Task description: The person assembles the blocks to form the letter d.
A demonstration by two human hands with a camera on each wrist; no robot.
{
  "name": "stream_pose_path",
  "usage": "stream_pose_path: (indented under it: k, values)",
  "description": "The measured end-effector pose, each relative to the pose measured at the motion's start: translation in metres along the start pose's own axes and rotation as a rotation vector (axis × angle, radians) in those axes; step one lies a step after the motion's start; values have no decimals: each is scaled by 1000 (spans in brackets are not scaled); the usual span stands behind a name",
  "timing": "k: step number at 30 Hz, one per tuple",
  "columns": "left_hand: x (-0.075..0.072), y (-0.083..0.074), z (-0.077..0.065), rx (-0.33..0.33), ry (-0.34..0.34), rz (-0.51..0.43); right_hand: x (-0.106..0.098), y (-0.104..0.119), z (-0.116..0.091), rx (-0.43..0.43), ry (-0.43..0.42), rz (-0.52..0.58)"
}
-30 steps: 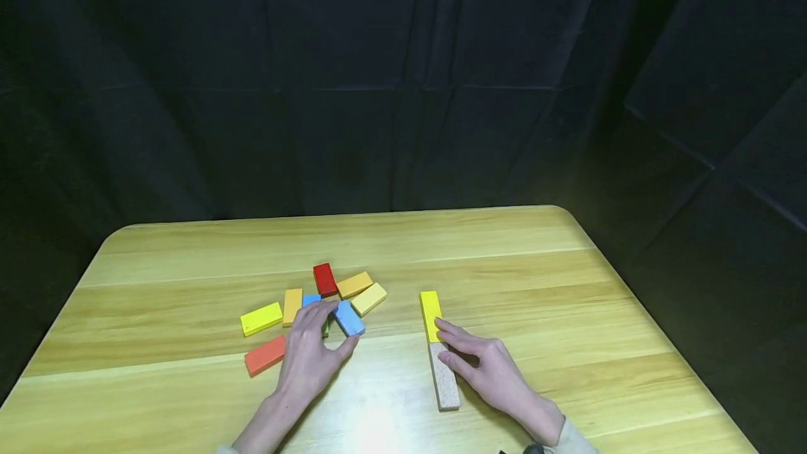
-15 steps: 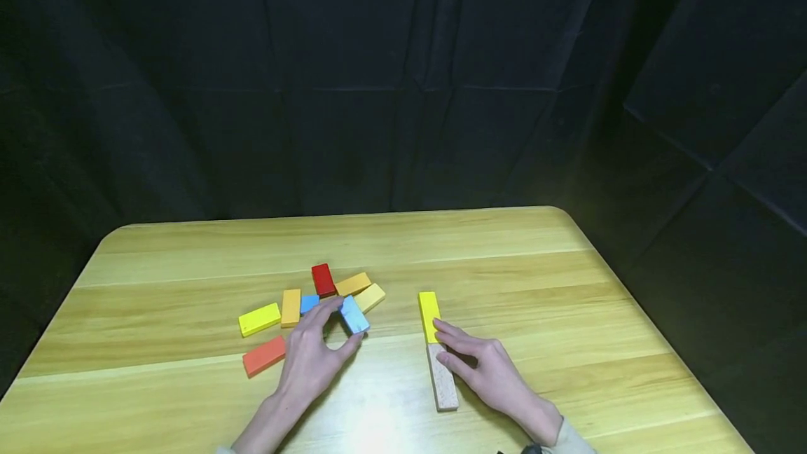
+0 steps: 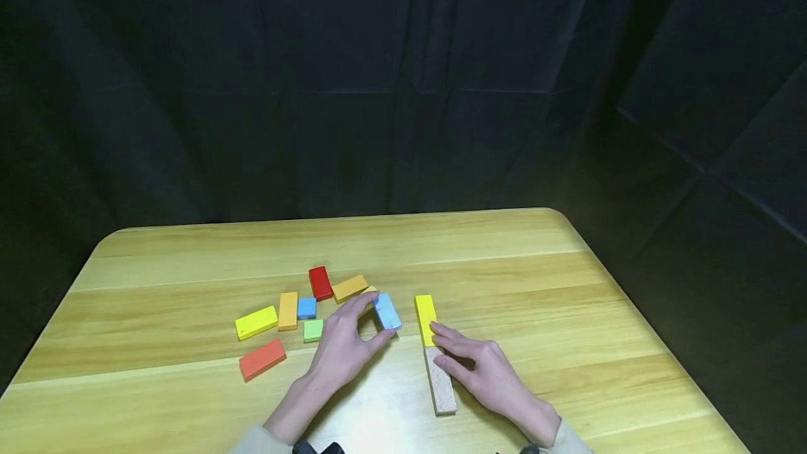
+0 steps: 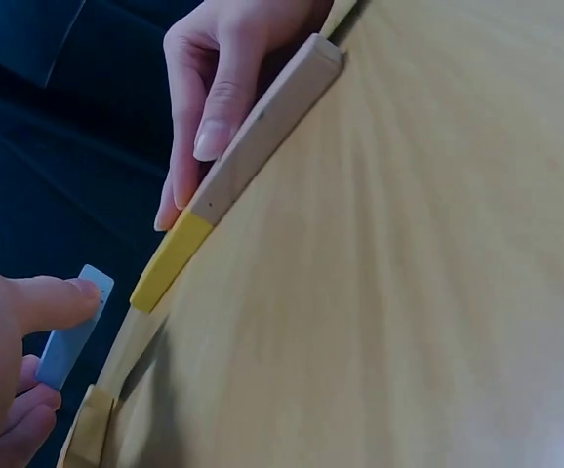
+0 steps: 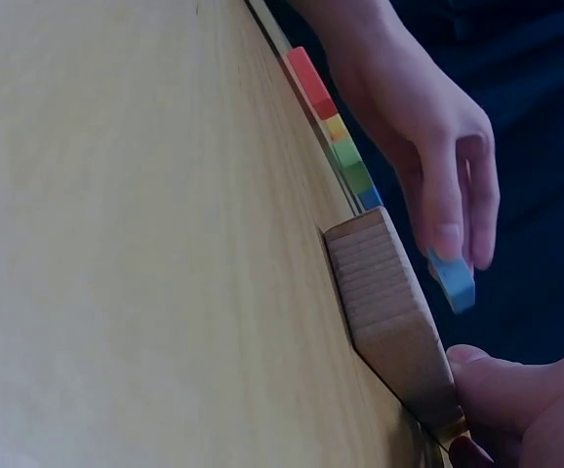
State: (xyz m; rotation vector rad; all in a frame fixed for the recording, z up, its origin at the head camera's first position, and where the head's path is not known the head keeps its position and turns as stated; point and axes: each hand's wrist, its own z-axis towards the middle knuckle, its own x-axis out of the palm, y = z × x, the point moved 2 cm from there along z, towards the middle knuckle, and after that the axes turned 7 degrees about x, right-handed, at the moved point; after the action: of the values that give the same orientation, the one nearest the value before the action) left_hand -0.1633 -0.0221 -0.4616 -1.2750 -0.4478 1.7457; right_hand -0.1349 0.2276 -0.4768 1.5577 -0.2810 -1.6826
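Toward the near side of the worktop (image 3: 536,286), a pale, speckled block (image 3: 443,394) lies end to end with a yellow block (image 3: 425,317), their long axes running away from the person. The right hand (image 3: 488,373) touches this row from its right, thumb at the pale block and fingertips at the yellow one, gripping neither. Left of the row, well apart from it, the left hand (image 3: 347,349) pinches a light blue block (image 3: 387,312) by its two ends, seemingly lifted; its long axis slants a little more than the row's, far end leftward. The right wrist view shows ribbed grain on the pale block's bare wood end.

Farther toward the left edge lie loose oblong blocks, smooth and apparently painted: coral red (image 3: 262,360), green (image 3: 313,330), bright yellow (image 3: 256,323), orange (image 3: 288,311), dark blue (image 3: 307,309), then another orange (image 3: 349,288) and dark red (image 3: 320,283). Beyond the far edge hangs creased black cloth (image 3: 378,125).
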Motion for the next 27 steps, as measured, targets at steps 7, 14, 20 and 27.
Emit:
stream_pose_path:
  k: [7,14,20,27]
  values:
    - [10,-3,15,20,34,-35,1,0,1,3,-1,-1]
    - [22,-6,28,1,53,-111,1,-1,0,12,6,5]
    - [34,-6,40,-42,71,-138,0,-1,0,-2,1,-8]
    - [48,-2,53,-65,75,-116,1,0,1,-14,-3,-3]
